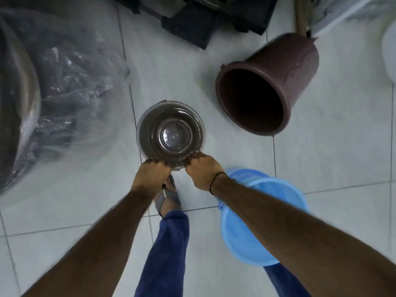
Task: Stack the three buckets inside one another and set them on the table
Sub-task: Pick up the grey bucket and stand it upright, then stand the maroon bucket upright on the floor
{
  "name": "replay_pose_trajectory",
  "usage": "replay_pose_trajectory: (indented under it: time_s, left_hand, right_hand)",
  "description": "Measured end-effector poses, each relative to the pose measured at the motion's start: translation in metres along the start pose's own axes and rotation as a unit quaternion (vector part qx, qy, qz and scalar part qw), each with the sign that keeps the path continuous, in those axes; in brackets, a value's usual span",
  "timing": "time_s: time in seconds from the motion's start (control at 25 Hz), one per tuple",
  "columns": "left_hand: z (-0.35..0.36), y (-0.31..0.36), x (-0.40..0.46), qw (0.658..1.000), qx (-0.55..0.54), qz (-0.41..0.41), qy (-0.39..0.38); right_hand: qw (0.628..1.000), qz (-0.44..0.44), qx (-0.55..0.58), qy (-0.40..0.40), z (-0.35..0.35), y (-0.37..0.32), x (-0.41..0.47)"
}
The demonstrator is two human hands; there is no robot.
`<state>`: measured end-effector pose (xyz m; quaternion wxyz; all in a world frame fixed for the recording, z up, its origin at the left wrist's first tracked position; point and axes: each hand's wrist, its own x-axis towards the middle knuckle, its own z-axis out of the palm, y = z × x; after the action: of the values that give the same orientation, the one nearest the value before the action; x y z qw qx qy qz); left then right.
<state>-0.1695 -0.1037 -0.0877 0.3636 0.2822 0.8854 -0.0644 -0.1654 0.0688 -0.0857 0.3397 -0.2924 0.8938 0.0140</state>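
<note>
A clear, smoky-tinted bucket point(171, 133) stands upright on the tiled floor in the middle of the view. Both of my hands grip its near rim: my left hand point(150, 174) on the left part, my right hand point(202, 171) on the right part. A brown bucket point(276, 82) lies tilted on its side at the upper right, mouth towards me. A light blue bucket point(276, 224) sits on the floor at the lower right, partly hidden under my right forearm.
A big clear plastic bag point(64, 86) over dark things fills the left. Dark equipment point(192, 20) stands at the top, a wooden pole point(301, 13) and white objects at the top right. My feet and jeans point(169, 243) are below the hands.
</note>
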Motion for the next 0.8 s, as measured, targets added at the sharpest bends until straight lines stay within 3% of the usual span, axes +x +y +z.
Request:
replay_pose_trajectory:
  time_s: [0.08,0.2,0.32,0.48,0.64,0.8]
  left_hand:
    - [-0.007,0.011,0.003,0.995,-0.06,-0.076,-0.025]
    - [-0.034,0.043,0.007,0.954,-0.221,-0.201,0.036]
    - [-0.061,0.106,0.038,0.882,-0.396,-0.234,0.104]
    - [-0.107,0.211,0.104,0.736,-0.639,-0.191,0.121]
    - [-0.149,0.292,0.153,0.642,-0.73,-0.179,0.15]
    - [-0.156,0.314,0.186,0.586,-0.735,-0.278,0.2]
  right_hand:
    - [0.999,-0.022,-0.024,-0.012,-0.01,0.01,-0.012]
    - [0.995,-0.059,-0.074,-0.039,-0.041,0.055,-0.03]
    - [0.975,-0.072,-0.202,-0.055,-0.084,0.13,-0.047]
    - [0.883,-0.1,-0.437,-0.134,-0.121,0.213,-0.055]
    - [0.8,-0.177,-0.545,-0.177,-0.132,0.251,-0.054]
    - [0.806,-0.23,-0.526,-0.145,-0.13,0.261,-0.043]
